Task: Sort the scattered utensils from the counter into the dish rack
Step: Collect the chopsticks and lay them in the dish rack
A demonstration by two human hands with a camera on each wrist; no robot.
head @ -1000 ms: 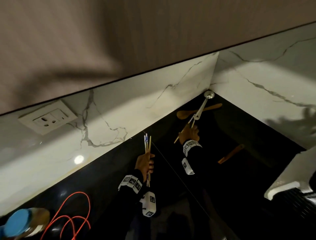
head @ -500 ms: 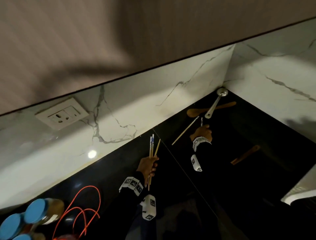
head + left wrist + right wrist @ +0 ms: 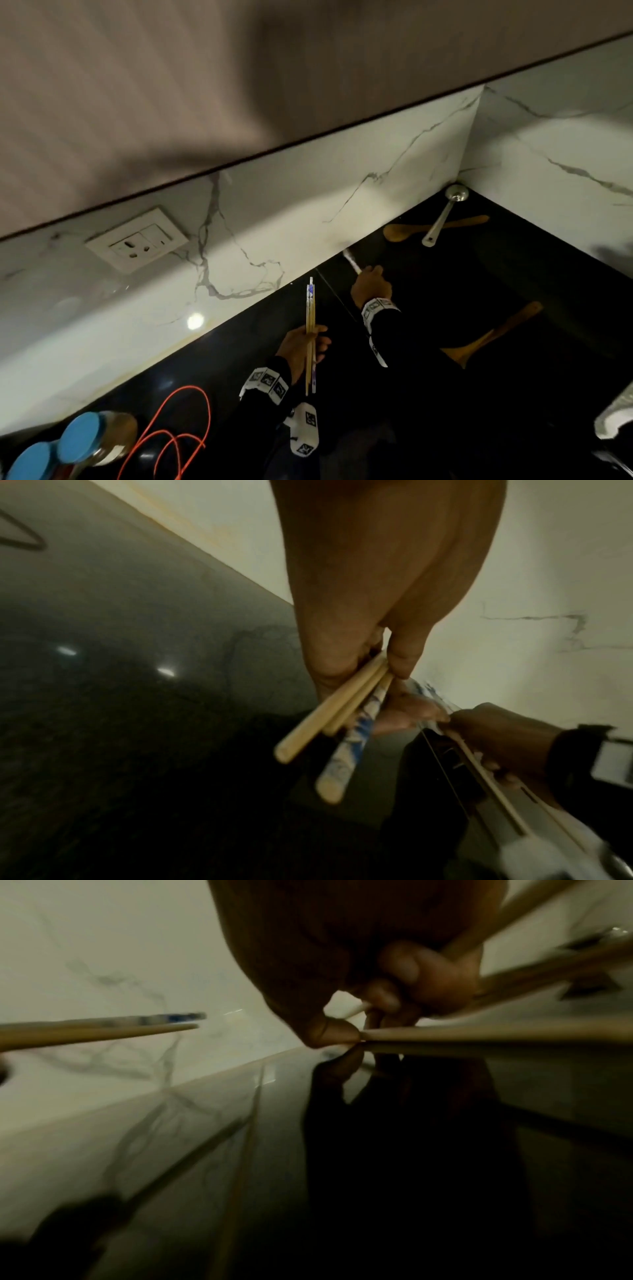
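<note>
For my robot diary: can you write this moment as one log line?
left hand: holds chopsticks | right hand: pinching chopstick off counter

Glossy black counter [image 3: 513, 308], wooden chopsticks [image 3: 310, 329], metal ladle [image 3: 442, 219]

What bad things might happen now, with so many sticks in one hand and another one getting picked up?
1. The left hand grips a loose bundle of chopsticks; adding another may let one slip out.
2. The right hand pinches a chopstick just by its end, so it might wobble or drop onto the black counter.
3. The metal ladle lies across a wooden spoon; lifting one could drag the other.
</note>
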